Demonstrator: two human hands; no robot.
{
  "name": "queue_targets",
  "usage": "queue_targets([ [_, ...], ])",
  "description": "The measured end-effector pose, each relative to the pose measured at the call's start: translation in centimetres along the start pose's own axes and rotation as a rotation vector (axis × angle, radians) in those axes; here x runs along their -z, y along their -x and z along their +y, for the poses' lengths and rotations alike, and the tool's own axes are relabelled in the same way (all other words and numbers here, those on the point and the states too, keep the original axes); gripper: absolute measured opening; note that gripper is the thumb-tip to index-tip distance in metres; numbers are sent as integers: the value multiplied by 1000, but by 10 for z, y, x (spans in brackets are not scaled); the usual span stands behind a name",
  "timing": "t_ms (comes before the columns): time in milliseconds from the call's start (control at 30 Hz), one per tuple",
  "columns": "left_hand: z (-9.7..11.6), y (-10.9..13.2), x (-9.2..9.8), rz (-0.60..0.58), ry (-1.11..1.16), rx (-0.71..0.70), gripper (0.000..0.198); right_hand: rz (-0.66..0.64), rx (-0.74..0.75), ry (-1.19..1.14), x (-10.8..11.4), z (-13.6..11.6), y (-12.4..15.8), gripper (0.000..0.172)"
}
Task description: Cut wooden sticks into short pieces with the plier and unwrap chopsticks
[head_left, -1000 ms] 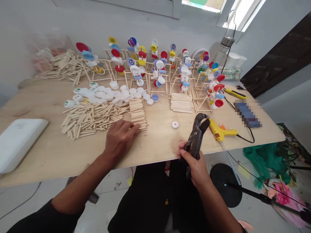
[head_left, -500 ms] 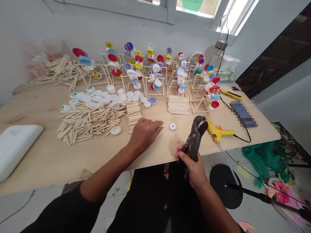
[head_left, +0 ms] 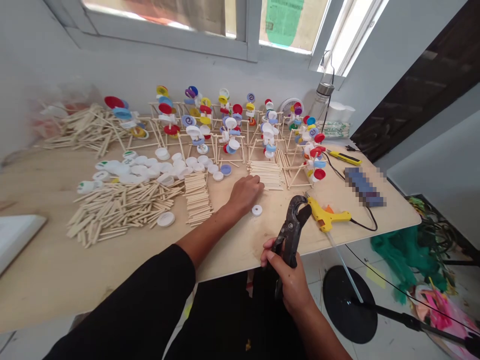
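My left hand (head_left: pixel 245 194) reaches over the wooden table to the left end of a neat stack of short wooden sticks (head_left: pixel 267 175). Its fingers are pinched together, and what lies between them is hidden. Just below that hand is a small white bottle cap (head_left: pixel 257 210) with a dark centre. My right hand (head_left: pixel 287 270) grips a black pipe cutter (head_left: pixel 291 227) by its handles, jaws pointing up and apart, above the table's front edge. Right of the jaws lies a yellow glue gun (head_left: pixel 324 214) with a glue stick in its back.
Left of my arm are a row of sticks (head_left: pixel 197 199), a loose stick heap (head_left: pixel 123 205) and white caps (head_left: pixel 140 170). Stick frames with coloured cap wheels (head_left: pixel 230 135) line the back. A yellow utility knife (head_left: pixel 344 157) and a blurred blue object (head_left: pixel 363 187) lie right.
My left hand has moved right and away from me, from beside the left stick row to the right-hand stack. The view has tilted up slightly. My right hand keeps hold of the pipe cutter.
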State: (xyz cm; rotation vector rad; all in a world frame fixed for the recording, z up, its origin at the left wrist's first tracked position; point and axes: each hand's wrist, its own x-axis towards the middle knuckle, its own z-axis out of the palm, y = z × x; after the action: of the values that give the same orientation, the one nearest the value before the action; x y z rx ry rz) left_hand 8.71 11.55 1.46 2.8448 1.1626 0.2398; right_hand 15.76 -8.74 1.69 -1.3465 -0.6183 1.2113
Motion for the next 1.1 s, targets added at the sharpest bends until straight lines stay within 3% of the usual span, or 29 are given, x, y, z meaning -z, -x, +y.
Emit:
queue_targets([
  [400, 4, -4, 12, -125, 1, 48, 21, 14, 18, -19, -2, -2, -1, 21],
  [600, 0, 11, 14, -167, 49, 113, 14, 64, -101, -134, -6, -9, -2, 26],
  [767, -10, 44, 26, -146, 128, 200, 14, 102, -116, -253, -5, -22, -19, 28],
  [933, -17, 98, 50, -100, 279, 297, 22, 228, -106, -250, -8, -33, -42, 31],
  [1100, -16, 156, 51, -71, 909, 443, 27, 219, -149, -277, -27, -33, -61, 31],
])
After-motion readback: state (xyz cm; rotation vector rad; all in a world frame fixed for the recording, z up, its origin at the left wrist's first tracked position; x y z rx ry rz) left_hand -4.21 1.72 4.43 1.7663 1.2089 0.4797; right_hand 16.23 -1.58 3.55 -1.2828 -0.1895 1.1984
